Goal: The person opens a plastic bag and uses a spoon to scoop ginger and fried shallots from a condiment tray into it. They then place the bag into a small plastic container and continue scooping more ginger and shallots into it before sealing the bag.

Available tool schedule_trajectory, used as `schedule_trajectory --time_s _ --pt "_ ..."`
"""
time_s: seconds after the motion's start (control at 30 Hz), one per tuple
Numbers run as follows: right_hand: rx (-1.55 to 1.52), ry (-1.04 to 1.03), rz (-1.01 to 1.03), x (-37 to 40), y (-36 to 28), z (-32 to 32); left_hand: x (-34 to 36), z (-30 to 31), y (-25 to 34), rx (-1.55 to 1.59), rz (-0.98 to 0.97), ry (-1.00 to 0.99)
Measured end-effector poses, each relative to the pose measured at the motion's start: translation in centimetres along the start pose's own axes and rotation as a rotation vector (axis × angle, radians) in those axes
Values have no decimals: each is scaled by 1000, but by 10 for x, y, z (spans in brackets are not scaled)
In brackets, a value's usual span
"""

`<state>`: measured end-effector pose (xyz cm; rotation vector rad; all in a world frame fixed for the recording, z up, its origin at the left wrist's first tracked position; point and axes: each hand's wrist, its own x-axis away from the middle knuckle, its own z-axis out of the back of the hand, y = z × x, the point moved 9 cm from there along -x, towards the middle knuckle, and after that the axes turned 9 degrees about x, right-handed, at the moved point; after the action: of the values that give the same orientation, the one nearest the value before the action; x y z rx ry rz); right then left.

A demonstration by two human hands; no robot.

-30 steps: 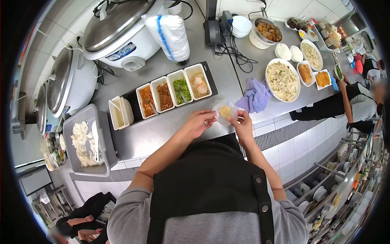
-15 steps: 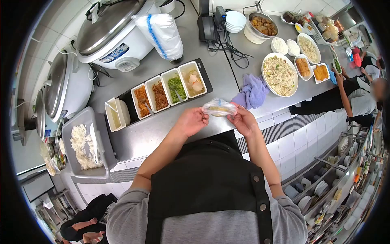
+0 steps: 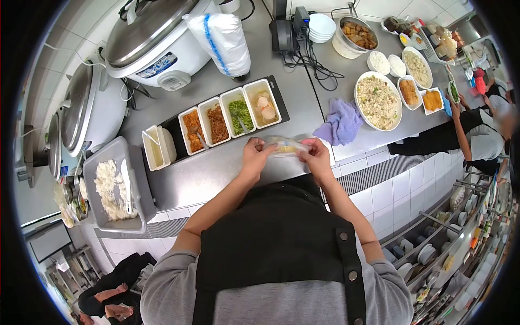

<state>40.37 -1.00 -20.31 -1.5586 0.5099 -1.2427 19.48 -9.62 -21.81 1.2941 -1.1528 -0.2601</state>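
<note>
Over the counter's front edge, a clear plastic bag [image 3: 284, 145] with something yellowish inside stretches between my two hands. My left hand [image 3: 256, 158] pinches its left end, and my right hand [image 3: 316, 157] grips the right end with bent fingers. What exactly the food inside is cannot be made out. Just beyond, a black tray holds white tubs of chopped orange food [image 3: 193, 128], brown bits [image 3: 218, 125], chopped green onion [image 3: 241, 111] and a pale food in liquid [image 3: 264, 106]. A purple cloth [image 3: 342, 122] lies right of my right hand.
A grey bin [image 3: 142, 187] with rice stands at the left, below large rice cookers [image 3: 162, 51]. To the right are a bowl of mixed rice [image 3: 378, 103], a pot of brown chunks [image 3: 357, 37] and tangled cables [image 3: 319, 67]. Another person [image 3: 468, 130] works farther right.
Both hands have come slightly closer together, and the bag between them looks flatter and less bunched. My left hand has turned, with its fingers now on the bag's upper left. The view has shifted slightly.
</note>
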Motion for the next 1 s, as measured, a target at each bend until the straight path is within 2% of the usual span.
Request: schedule_trajectory --time_s 0.03,0.07,0.1,0.13,0.2,0.27,0.33,0.4,0.53,0.63,0.7,0.73,0.8,0.83,0.9,0.93,1.0 --pt "1 105 -51 -2 4 8 -2 0 -5 2 -3 2" --pt "3 103 -49 -6 8 8 -3 1 2 -104 -194 4" --pt "133 218 81 -8 -1 16 2 -2 17 -212 -383 7" --pt "263 332 210 -6 -10 23 2 -1 17 -211 -383 9" --pt "204 254 201 -7 -15 23 11 -6 33 -442 -582 32" --pt "143 178 191 -6 -23 19 10 -5 39 -402 -579 3" --pt "-18 84 1 -10 -10 14 7 -5 45 -361 -579 -33" --pt "-109 76 -77 -11 -5 15 2 -4 35 -234 -385 -85" --pt "-272 44 -255 -7 6 9 7 -5 37 -249 -340 -89" --pt "-261 43 -268 -14 15 10 4 -5 30 -81 -255 -61" --pt "-301 7 -289 -18 20 10 0 -3 5 116 46 -9" --pt "-342 -28 -312 -20 22 7 -2 -2 6 117 46 -6" --pt "-449 -43 -378 -28 33 10 1 -7 -21 398 403 -64" --pt "-556 -53 -443 -31 42 12 -5 -2 -26 400 405 -60" --pt "-660 -103 -478 -40 50 21 -4 -16 -41 800 615 -115" --pt "-766 -152 -507 -43 51 22 -4 -19 -41 803 615 -112" --pt "-776 -183 -510 -46 48 30 1 -27 -38 837 660 -80"
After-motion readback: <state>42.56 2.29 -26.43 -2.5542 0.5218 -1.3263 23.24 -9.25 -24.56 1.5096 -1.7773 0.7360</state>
